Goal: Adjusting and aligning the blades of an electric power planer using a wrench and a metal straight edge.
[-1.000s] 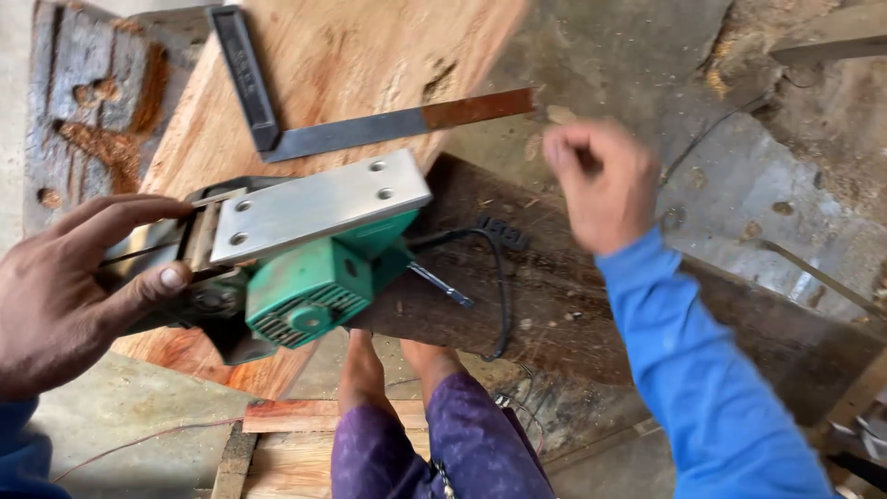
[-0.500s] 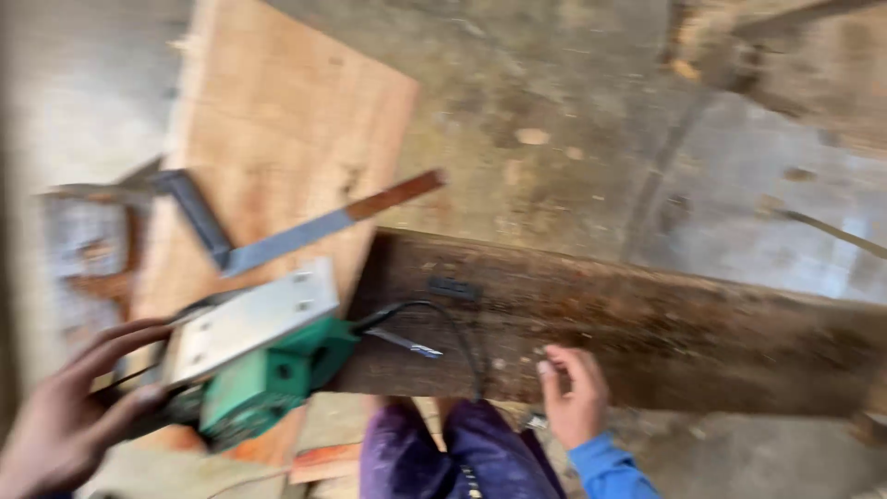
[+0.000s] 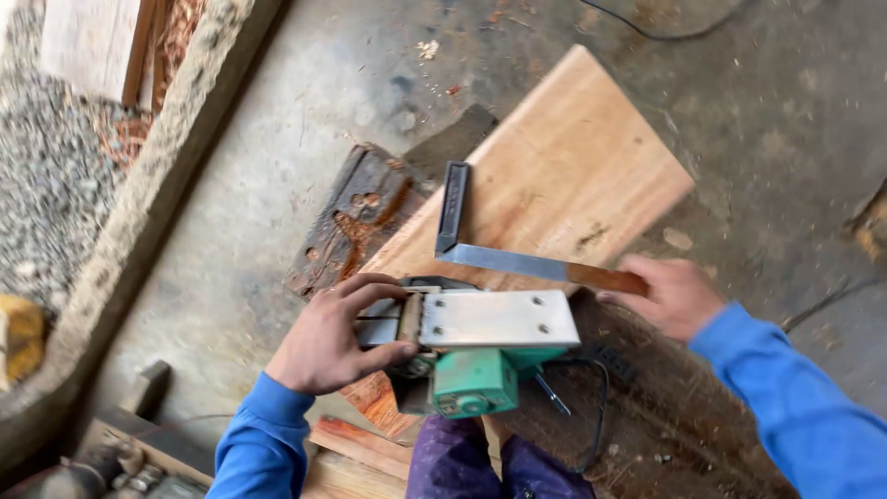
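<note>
While the left hand (image 3: 337,337) clamps round the front end of a green electric planer (image 3: 471,356), thumb under and fingers curled over the top, the tool lies upturned w/ its flat metal sole plate (image 3: 499,319) facing the camera. Right hand (image 3: 670,296) sits just right of the planer, fingers bent & touching the rusty end of a steel try square (image 3: 517,261); can't tell if it actually grips the blade or only rests on it. Square's dark stock stands up & away from both hands, lying on a pale reddish wood board (image 3: 564,176) that stretches off beyond the fingers. Left of the board, above the left hand, is a dark worn timber block (image 3: 356,222). Black power cord (image 3: 591,397) loops below the right hand, next to the planer body. Blue sleeves on both arms; purple-clad knees (image 3: 462,462) just beneath the planer, concrete floor (image 3: 277,139) all round
</note>
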